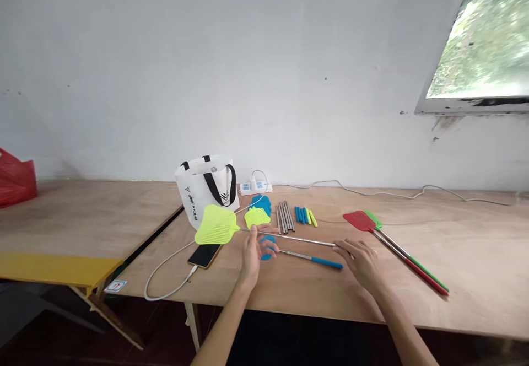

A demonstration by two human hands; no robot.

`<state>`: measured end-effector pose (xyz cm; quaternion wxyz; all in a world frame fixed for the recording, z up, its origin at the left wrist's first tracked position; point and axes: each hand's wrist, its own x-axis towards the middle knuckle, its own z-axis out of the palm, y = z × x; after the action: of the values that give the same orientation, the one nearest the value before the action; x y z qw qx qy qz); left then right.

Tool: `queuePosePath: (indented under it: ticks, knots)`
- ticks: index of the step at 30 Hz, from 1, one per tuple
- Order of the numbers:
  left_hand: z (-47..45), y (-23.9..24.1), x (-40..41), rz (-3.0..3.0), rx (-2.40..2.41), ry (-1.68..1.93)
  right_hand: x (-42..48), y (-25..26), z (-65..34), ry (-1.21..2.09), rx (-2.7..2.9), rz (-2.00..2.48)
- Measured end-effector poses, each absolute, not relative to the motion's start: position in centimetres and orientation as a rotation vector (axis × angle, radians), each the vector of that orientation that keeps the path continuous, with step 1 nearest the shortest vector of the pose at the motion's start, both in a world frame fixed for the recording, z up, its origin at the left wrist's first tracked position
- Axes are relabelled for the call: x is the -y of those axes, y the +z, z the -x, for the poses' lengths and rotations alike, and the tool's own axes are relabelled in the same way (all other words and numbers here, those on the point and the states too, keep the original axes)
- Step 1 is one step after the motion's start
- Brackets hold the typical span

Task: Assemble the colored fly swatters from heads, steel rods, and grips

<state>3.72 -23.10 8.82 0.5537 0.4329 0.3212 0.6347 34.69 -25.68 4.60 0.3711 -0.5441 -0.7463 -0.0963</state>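
Observation:
A yellow-green fly swatter (216, 225) is held level above the table, its mesh head to the left and its metal rod (306, 240) running right. My left hand (253, 251) supports the rod near the head, thumb on it and the other fingers partly extended behind. At the rod's right end, the fingers of my right hand (357, 257) are closed round it, hiding the tip. Beneath lies a blue fly swatter (326, 262) with a blue handle; my left hand partly covers its head. Behind are loose yellow-green swatter heads (257, 217) and blue swatter heads (264, 203).
Several metal tubes (285, 217) lie beside blue and yellow handle sleeves (306, 216). To the right are a red swatter (359, 220) and a green swatter (427, 274). A white bag (190, 200), power strip (248, 189) and cabled phone (205, 256) are on the left.

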Motion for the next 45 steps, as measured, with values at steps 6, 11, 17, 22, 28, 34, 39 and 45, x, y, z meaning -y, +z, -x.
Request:
queuePosePath:
  ticks: [6, 11, 17, 22, 28, 34, 39, 45]
  knots:
    - [-9.6, 6.0, 26.4, -1.080, -0.704, 1.127, 27.7, 5.4, -27.6, -0.342, 2.035, 1.352]
    - [-9.9, 5.0, 26.4, -1.142, -0.743, 1.017, 28.0, 5.2, -25.9, -0.268, 2.031, 1.397]
    - [-9.9, 3.8, 26.2, -1.405, -0.863, 0.884, 27.1, 3.3, -26.6, -0.018, 2.000, 1.441]
    - [-9.3, 4.5, 26.6, -1.774, -1.034, 0.885, 27.1, 2.3, -26.4, 0.010, 2.001, 1.385]
    - [-8.5, 5.0, 26.3, -1.928, -1.029, 0.873, 26.9, 2.0, -26.4, 0.048, 2.055, 1.400]
    - [-8.5, 5.5, 26.5, -2.085, -1.087, 0.751, 26.9, 2.5, -26.5, -0.048, 2.222, 1.356]
    - [-8.5, 5.7, 26.8, -2.202, -1.119, 0.707, 27.1, 2.8, -26.3, -0.027, 2.280, 1.346]
    - [-8.5, 5.3, 26.7, -2.271, -1.178, 0.693, 26.9, 2.5, -26.4, -0.026, 2.257, 1.399]
